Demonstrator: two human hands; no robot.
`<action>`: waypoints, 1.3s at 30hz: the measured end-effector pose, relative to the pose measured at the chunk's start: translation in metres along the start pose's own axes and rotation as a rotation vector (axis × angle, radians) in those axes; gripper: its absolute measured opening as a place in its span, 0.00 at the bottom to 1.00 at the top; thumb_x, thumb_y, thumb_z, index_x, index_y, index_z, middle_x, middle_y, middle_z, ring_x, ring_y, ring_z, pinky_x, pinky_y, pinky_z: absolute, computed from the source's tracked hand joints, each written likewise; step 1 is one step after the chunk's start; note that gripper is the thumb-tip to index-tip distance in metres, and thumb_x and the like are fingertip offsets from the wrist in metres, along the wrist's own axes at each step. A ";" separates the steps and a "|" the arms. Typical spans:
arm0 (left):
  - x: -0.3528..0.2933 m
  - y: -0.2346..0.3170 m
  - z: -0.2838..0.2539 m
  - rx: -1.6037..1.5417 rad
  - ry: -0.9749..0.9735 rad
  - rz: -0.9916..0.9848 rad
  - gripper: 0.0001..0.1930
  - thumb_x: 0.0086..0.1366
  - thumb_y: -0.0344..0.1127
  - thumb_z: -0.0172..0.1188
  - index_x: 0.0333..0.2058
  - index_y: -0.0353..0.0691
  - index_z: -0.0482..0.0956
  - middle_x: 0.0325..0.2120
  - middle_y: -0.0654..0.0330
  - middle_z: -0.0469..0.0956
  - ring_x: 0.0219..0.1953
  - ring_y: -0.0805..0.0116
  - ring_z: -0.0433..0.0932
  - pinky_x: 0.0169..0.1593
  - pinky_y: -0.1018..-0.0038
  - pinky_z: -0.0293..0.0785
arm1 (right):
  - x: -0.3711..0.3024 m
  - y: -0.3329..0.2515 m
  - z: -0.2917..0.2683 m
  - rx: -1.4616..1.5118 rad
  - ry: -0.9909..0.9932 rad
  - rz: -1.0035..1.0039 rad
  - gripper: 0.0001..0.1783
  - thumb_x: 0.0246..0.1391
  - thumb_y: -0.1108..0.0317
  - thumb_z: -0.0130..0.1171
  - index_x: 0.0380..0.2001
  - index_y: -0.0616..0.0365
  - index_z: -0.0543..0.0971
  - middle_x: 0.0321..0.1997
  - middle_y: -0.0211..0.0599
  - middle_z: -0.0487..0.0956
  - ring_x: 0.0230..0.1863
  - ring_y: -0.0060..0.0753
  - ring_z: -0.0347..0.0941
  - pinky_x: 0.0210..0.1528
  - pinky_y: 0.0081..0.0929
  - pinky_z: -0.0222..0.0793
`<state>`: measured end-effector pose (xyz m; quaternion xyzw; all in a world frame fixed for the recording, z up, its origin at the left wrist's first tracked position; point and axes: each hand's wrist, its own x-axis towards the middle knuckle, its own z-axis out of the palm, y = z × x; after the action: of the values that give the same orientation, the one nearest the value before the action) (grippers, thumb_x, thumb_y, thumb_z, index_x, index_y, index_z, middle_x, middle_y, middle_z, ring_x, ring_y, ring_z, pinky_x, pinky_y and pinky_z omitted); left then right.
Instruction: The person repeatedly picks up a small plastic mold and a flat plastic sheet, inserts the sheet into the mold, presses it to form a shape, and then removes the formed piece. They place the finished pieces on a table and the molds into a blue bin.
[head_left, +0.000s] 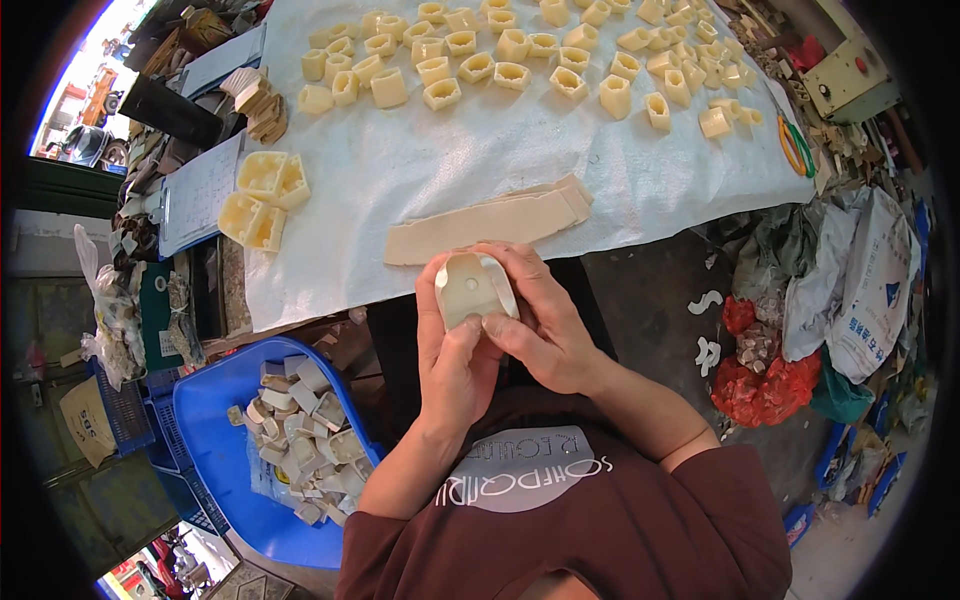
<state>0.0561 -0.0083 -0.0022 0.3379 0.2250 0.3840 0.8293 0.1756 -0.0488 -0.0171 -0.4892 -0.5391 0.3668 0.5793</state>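
Both my hands hold one cream, rounded block that looks like a shoe heel (468, 283), in front of my chest at the table's near edge. Its pale wrapped face, with a small round mark, is turned up. My left hand (447, 352) grips its left side, thumb on the lower edge. Around the right side curl the fingers of my right hand (548, 335), with that thumb also pressed at the lower edge. Just beyond my hands, beige material strips (480, 225) lie stacked on the white sheet (350, 180). The fingers beneath the block are partly hidden.
Many hollow cream heels (442, 94) cover the table's far side; several sit in a cluster (262, 200) at the left. Green-handled scissors (796, 146) lie at the right edge. A blue tub (215, 440) of pale pieces stands lower left. Bags (850, 270) crowd the right.
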 end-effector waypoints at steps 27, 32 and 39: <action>0.000 0.015 -0.019 0.221 -0.316 -0.286 0.34 0.54 0.40 0.57 0.55 0.33 0.53 0.34 0.51 0.71 0.27 0.68 0.74 0.23 0.81 0.69 | 0.013 0.011 -0.018 0.575 -0.098 0.211 0.14 0.59 0.61 0.46 0.34 0.60 0.75 0.52 0.43 0.66 0.50 0.32 0.64 0.51 0.29 0.60; 0.003 0.014 -0.025 0.293 -0.299 -0.422 0.31 0.52 0.40 0.56 0.51 0.28 0.58 0.32 0.53 0.71 0.27 0.71 0.75 0.23 0.82 0.71 | 0.020 0.020 -0.022 0.810 -0.410 0.372 0.08 0.54 0.66 0.53 0.25 0.57 0.73 0.49 0.44 0.70 0.46 0.31 0.68 0.50 0.28 0.62; 0.005 0.017 -0.017 0.275 -0.179 -0.358 0.27 0.54 0.41 0.53 0.49 0.28 0.61 0.27 0.50 0.75 0.19 0.70 0.74 0.16 0.82 0.67 | 0.023 0.008 -0.029 0.167 -0.360 0.037 0.07 0.58 0.68 0.47 0.31 0.60 0.73 0.51 0.40 0.69 0.49 0.28 0.66 0.51 0.28 0.61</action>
<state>0.0401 0.0102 -0.0020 0.4353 0.2570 0.1652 0.8468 0.2086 -0.0300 -0.0165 -0.3761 -0.5925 0.5022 0.5053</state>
